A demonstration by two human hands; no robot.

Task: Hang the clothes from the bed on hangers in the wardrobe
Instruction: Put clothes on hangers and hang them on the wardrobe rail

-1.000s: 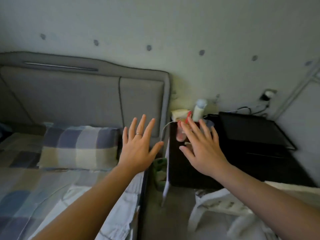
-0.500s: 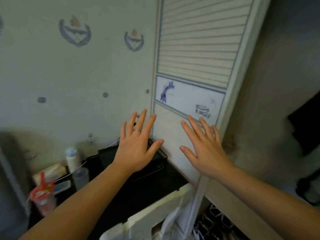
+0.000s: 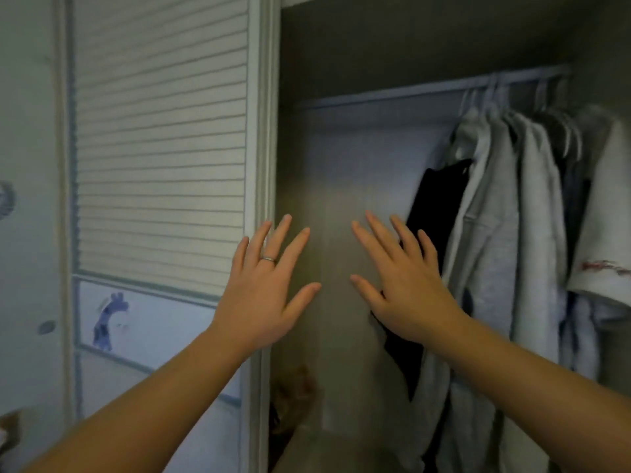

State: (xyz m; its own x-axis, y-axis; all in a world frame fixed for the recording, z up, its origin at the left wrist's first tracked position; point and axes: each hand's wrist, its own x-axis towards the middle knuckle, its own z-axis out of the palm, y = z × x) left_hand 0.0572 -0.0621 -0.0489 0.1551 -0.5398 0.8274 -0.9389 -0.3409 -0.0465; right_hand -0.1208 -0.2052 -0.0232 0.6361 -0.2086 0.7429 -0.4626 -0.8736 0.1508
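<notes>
Head view: both arms stretched forward, palms away, fingers spread wide and empty. Left hand (image 3: 263, 295) raised before the edge of the louvred wardrobe door (image 3: 160, 138), a ring (image 3: 268, 259) on one finger. Right hand (image 3: 406, 288) raised before the open wardrobe (image 3: 341, 165), partly covering a black garment (image 3: 437, 199). Along the rail (image 3: 409, 92), pale grey clothes (image 3: 502, 216) bunched at the right end; hangers (image 3: 563, 131) only faintly made out among the folds, number not countable. White garment with red marking (image 3: 604, 240) cut off by the right edge. Blurred brownish shape (image 3: 293, 394) low inside the wardrobe, not identifiable. Blue figure (image 3: 109, 315) on the door's lower panel, smeared by blur. Bed and its clothes out of frame.
</notes>
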